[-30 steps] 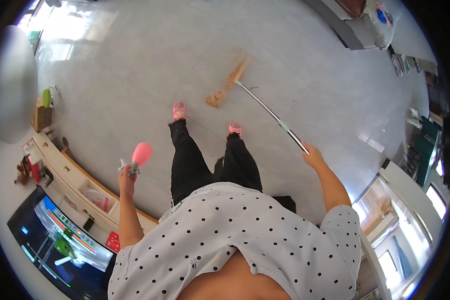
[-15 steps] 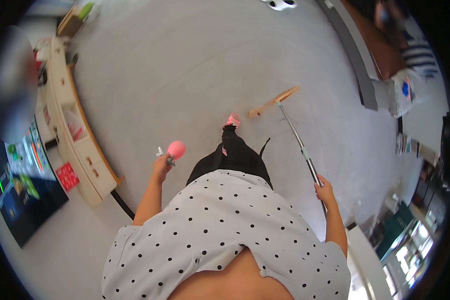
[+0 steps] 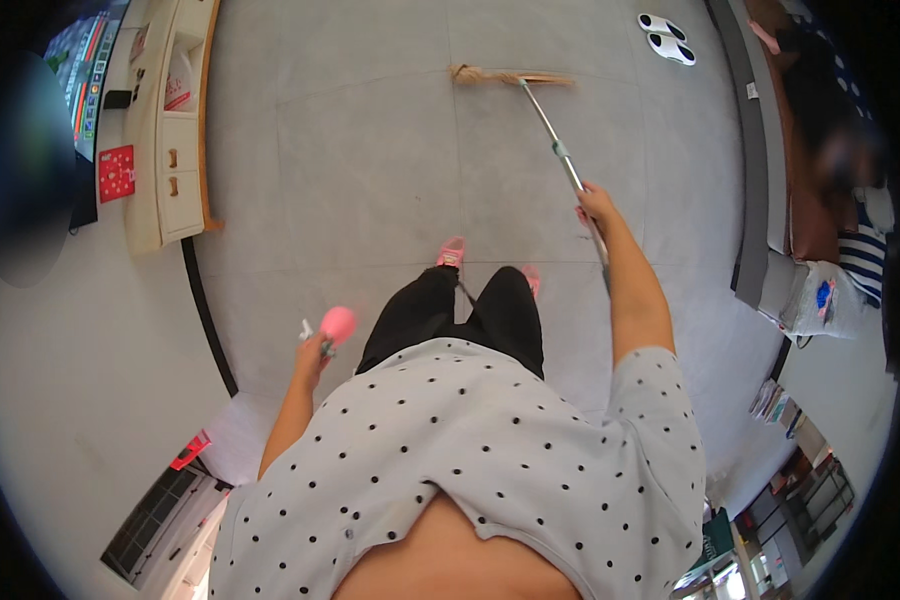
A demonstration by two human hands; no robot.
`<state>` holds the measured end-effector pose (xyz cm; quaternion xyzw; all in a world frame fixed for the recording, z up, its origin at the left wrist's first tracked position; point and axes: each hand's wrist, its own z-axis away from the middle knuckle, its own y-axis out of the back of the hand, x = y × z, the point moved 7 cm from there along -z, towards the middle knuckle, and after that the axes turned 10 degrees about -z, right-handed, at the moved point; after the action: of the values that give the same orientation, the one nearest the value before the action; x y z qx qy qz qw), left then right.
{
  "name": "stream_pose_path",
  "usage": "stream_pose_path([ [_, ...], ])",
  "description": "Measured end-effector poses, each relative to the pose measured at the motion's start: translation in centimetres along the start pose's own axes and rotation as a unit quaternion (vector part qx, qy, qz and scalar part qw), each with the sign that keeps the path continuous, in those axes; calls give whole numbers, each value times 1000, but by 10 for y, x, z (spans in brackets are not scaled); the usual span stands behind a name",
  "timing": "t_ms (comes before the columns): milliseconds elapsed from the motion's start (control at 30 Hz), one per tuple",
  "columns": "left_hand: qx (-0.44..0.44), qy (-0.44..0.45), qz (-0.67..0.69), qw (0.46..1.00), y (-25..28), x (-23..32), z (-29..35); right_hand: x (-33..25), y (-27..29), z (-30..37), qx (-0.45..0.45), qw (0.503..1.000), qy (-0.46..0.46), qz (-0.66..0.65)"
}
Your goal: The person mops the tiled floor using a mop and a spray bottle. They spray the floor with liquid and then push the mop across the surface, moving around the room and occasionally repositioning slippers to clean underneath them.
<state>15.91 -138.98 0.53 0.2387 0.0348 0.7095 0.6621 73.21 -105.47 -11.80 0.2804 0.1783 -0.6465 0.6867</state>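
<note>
My right hand (image 3: 597,205) is closed round the silver pole of a long-handled broom (image 3: 543,113). The arm is stretched forward, and the wide, tan, shaggy head rests on the grey floor well ahead of my feet. Low on the left, my left hand (image 3: 313,358) is closed on a small bundle. A round pink balloon-like thing (image 3: 338,324) stands out of it, beside a small white piece (image 3: 306,329) and a grey-green piece. How these are joined is hidden by my fingers.
Left stands a cream cabinet (image 3: 182,180) with a wooden edge, near a lit screen (image 3: 82,70). A pair of black-and-white slippers (image 3: 667,40) lies far right. Beyond is a grey-based sofa (image 3: 755,130) with a person (image 3: 820,90) on it. A plastic bag (image 3: 818,300) sits at its near end.
My right arm has reached forward, and the broom head has gone farther away from me. The view has swung round, bringing both my pink shoes into sight. My left hand keeps its hold.
</note>
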Motion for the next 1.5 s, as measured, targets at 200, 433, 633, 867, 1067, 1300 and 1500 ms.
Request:
stream_pose_path([
  [200, 81, -123, -40, 988, -7, -120, 55, 61, 10, 30, 15, 981, 53, 187],
  [433, 40, 68, 103, 992, -114, -216, 133, 270, 206, 195, -1, 971, 26, 236],
  [633, -63, 77, 206, 974, -204, -263, 176, 292, 309, 326, -3, 955, -57, 290],
  [867, -20, 69, 213, 974, -240, -341, 186, 256, 283, 368, -63, 911, 71, 401],
  [1067, 25, 91, 212, 973, -233, -421, 194, 191, 126, 321, -179, 850, 199, 453],
  [1300, 29, 93, 289, 952, -218, -491, 219, 163, -130, 252, -295, 806, 159, 487],
  [1500, 64, 152, 333, 928, -206, -520, 245, 190, -307, 243, -316, 754, 207, 537],
])
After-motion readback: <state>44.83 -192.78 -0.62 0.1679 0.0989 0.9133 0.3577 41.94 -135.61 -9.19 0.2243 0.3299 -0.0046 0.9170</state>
